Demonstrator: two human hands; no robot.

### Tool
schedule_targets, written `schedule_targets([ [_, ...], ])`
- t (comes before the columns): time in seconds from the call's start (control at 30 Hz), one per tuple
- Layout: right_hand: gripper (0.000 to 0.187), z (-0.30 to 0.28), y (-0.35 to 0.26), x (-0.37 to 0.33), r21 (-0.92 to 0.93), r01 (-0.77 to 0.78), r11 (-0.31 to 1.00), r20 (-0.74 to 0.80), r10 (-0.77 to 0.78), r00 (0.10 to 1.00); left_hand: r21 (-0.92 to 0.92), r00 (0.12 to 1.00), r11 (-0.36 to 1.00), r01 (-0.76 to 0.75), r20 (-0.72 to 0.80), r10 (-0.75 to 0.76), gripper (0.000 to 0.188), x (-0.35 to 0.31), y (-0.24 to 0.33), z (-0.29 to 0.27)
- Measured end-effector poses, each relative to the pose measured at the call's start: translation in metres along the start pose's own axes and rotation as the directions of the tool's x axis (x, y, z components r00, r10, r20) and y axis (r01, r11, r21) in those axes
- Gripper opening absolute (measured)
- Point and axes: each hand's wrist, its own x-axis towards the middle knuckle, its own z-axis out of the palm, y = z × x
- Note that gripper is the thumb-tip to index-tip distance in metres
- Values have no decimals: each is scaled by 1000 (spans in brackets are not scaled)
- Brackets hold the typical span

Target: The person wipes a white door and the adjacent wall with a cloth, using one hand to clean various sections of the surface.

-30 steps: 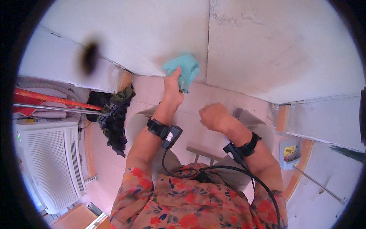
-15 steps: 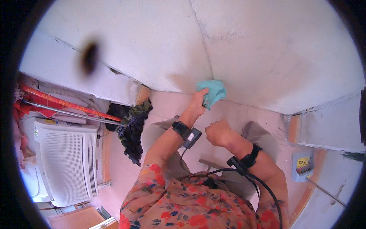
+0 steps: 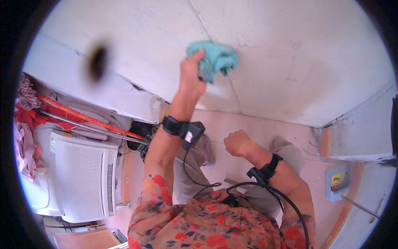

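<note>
My left hand grips a crumpled teal cloth, thumb over its left side. The cloth is up at the white wall, close to the dark seam that runs down it; whether it presses on the surface I cannot tell. Part of the cloth hangs below my fingers. My right hand is curled into a fist in front of my right knee, above the pink tiled floor. Nothing shows in that fist, though its inner side is hidden.
At the left stand a white slatted appliance, an orange-red pole and a grey mop head. Dark fabric lies by the wall's base. A light-blue box with a yellow label is at the right. A black cable runs along my right arm.
My left hand has carried the teal cloth from low by the floor edge up the wall and to the left. My right hand stays curled in nearly the same place. The view has shifted slightly.
</note>
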Motion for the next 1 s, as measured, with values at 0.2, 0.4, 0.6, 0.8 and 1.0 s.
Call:
schedule_targets([
  [0.2,17,0,0,0,-15,-7,1000,-77,5,997,261,577,537,-802,109,809,20,9,113,64],
  [0.4,16,2,7,-6,61,-17,998,-46,20,999,463,-228,-716,-523,733,641,24,29,67,92],
  [0.6,17,-4,0,-17,50,-36,998,-33,38,999,258,-82,-659,-706,895,438,10,20,-78,56],
  [0.8,18,7,7,-26,9,-41,999,-36,41,999,402,379,-433,-807,914,144,16,-1,-183,-37],
  [1.0,16,-1,6,-30,70,-43,997,-95,50,994,977,980,210,32,10,-197,15,-29,-257,-141],
])
